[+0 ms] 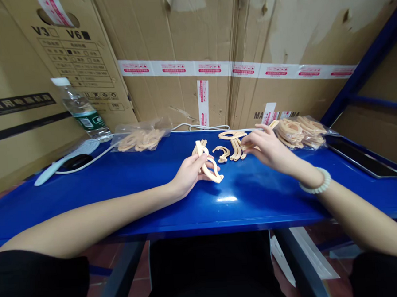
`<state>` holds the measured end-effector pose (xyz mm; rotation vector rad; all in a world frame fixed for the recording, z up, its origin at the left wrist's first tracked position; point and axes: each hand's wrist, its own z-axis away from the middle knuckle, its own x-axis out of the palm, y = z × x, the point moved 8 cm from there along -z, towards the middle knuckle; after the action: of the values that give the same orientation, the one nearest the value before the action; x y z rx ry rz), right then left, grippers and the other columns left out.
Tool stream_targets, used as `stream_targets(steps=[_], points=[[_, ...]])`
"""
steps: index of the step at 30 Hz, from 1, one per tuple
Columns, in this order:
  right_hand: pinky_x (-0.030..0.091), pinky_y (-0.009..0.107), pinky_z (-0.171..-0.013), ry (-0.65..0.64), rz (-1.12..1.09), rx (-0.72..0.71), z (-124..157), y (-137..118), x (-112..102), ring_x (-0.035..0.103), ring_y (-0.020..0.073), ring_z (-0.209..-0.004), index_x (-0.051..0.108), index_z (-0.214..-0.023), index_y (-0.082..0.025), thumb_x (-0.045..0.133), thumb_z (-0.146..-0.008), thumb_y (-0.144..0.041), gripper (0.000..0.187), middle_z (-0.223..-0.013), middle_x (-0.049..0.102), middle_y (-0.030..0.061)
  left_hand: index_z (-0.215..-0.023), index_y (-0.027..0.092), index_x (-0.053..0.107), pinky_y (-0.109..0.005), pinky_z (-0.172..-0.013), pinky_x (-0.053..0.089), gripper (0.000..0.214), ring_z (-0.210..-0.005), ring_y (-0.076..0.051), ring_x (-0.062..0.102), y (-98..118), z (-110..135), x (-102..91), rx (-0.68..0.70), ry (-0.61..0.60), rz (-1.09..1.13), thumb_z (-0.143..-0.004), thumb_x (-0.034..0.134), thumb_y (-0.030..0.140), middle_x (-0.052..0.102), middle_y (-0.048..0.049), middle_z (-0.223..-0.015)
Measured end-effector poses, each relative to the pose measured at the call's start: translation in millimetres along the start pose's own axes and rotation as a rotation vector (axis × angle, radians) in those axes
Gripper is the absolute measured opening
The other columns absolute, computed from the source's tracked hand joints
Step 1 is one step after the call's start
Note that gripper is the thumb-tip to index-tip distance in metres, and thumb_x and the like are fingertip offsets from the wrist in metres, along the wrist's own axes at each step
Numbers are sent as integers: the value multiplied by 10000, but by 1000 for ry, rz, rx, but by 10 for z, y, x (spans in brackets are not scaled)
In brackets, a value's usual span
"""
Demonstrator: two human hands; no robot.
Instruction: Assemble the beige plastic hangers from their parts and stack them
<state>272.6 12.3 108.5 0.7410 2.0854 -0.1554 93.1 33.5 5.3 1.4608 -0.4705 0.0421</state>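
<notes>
My left hand is closed around a beige curved plastic piece with an open loop, held above the blue table. Loose beige parts lie beyond it: curved hook-shaped pieces, a row of slim arms and a looped piece. My right hand is over the right end of these parts, its thumb and index finger pinched together. Whatever sits between those fingertips is too small and covered to name. A white beaded bracelet circles the right wrist.
Clear bags of beige parts lie at the back left and back right. On the left are a water bottle, a light-blue hairbrush and a dark oval object. A phone lies right. Cardboard walls the back.
</notes>
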Motion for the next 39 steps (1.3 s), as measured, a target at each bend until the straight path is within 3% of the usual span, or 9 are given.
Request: stream_targets(steps=[3, 6, 9, 18, 21, 24, 33, 39], points=[[284, 560, -1111, -110, 46, 53, 62, 341, 49, 605, 257, -1056, 631, -998, -218, 466, -1014, -222, 166, -1023, 691, 80, -917, 102, 614, -333, -629, 621, 225, -666, -220, 744, 3, 6, 7, -10, -5, -3, -1032, 482, 244, 736, -99, -751], [424, 483, -975, -271, -30, 62, 133, 497, 246, 602, 267, -1021, 659, -963, -195, 476, -980, -190, 183, -999, 685, 101, -917, 101, 613, -336, -628, 622, 238, -667, -219, 742, 13, 7, 2, -4, 3, 0, -1038, 468, 247, 730, -95, -742], [478, 396, -833, -372, -77, 75, 170, 513, 402, 602, 251, -898, 680, -927, -162, 479, -951, -154, 202, -928, 668, 118, -929, 100, 613, -342, -628, 625, 245, -675, -222, 743, 10, 4, -4, -4, 9, 1, -1043, 454, 248, 729, -96, -741], [505, 362, -837, -459, -110, 207, 242, 546, 539, 658, 233, -887, 746, -937, -155, 511, -922, -91, 244, -1002, 679, 121, -912, 100, 619, -374, -660, 631, 236, -676, -218, 726, 13, -23, -8, -6, 0, 43, -1018, 475, 255, 713, -101, -743], [500, 348, -831, -449, -58, 205, 234, 537, 556, 667, 242, -904, 750, -933, -149, 506, -862, -10, 290, -959, 697, 116, -926, 101, 625, -380, -684, 635, 69, -703, -213, 723, 21, -20, -9, -10, 1, 54, -905, 560, 114, 707, -80, -779], [496, 336, -798, -424, -44, 193, 200, 475, 526, 675, 243, -881, 749, -957, -146, 504, -834, 16, 318, -946, 716, 113, -960, 102, 644, -357, -693, 638, 219, -728, -197, 720, 26, -9, -7, -5, 9, 45, -792, 563, -12, 688, -45, -826], [524, 339, -800, -406, -98, 163, 141, 291, 439, 701, 234, -843, 745, -930, -153, 471, -879, -7, 315, -901, 748, 99, -1052, 111, 672, -308, -722, 635, 195, -744, -153, 704, 40, 9, -12, 49, 53, 47, -874, 618, 50, 660, -32, -899], [549, 407, -936, -219, -149, 23, 29, -135, 275, 645, 267, -1147, 615, -1326, -179, 428, -982, -110, 398, -1267, 657, 153, -1121, 134, 672, -331, -757, 628, 260, -745, -171, 697, 57, 9, -4, 150, -3, -50, -862, 687, 149, 677, -23, -850]])
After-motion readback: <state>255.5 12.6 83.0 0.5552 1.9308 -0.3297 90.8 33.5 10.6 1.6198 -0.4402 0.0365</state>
